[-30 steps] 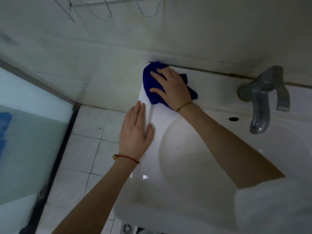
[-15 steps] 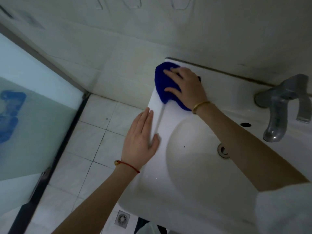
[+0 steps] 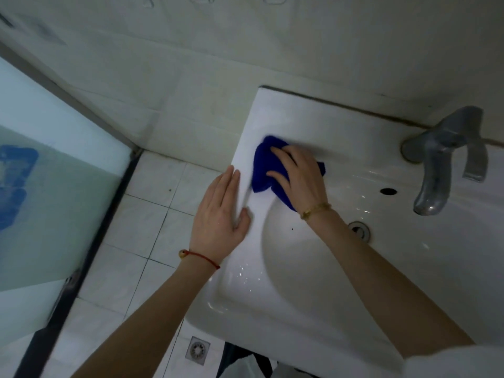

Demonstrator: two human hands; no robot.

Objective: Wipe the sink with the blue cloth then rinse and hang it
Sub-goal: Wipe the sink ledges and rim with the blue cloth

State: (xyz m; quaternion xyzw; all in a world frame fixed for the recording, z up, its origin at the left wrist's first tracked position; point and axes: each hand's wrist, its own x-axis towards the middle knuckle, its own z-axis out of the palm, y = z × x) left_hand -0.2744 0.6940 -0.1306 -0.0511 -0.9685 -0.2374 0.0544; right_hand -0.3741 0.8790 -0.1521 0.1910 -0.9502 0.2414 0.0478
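Cloth (image 3: 263, 170), blue and bunched, is pressed onto the left ledge of the sink (image 3: 286, 124), just above the basin edge. It is held flat under the right hand (image 3: 298, 174), whose fingers are slightly spread over the fabric. The left hand (image 3: 219, 216) is laid palm-down on the sink's left rim, fingers pressed together, thumb apart. Water droplets are noted on the near rim. The tap (image 3: 439, 159) stands well apart, at the right.

Head view, steeply down, sink (image 3: 286, 126) close.

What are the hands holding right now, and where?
Right hand presses flat on the bunched blue cloth, covering its middle; left hand holds nothing.
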